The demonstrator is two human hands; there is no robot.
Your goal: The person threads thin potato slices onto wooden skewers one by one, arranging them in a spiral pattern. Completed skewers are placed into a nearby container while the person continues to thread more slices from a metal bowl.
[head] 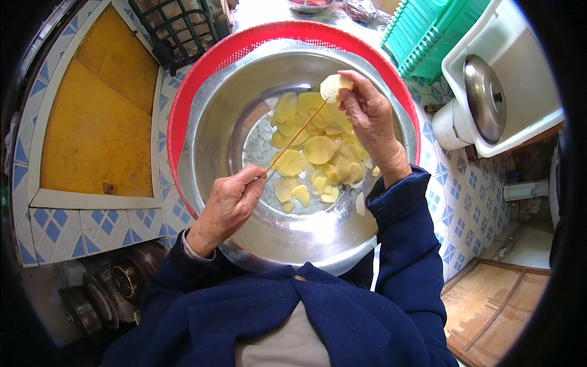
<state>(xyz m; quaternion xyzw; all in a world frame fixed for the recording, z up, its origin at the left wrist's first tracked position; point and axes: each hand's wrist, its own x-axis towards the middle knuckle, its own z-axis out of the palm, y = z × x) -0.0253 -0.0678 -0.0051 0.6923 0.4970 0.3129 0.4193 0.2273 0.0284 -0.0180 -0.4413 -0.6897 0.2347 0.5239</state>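
Note:
Between the fingertips and thumb of my left hand point(231, 204) is the near end of a thin wooden skewer point(296, 137). It slants up and right across a wide metal basin point(215, 114). My right hand point(369, 117) pinches a round, pale slice point(334, 87), which looks like potato, near the basin's far right side. The skewer's far end meets the lower edge of this slice; whether it pierces it I cannot tell. Beneath, many yellowish slices point(319, 150) lie overlapping on the basin's bottom, a few small pieces nearer to me.
A red perforated plastic basket point(183, 119) surrounds the basin. At right are a green plastic rack point(417, 36), a white tub point(527, 59) and a metal lid point(484, 98). A yellow cabinet panel point(98, 119) stands left, with dark pots point(103, 293) below. A metal bowl point(312, 4) sits at the back.

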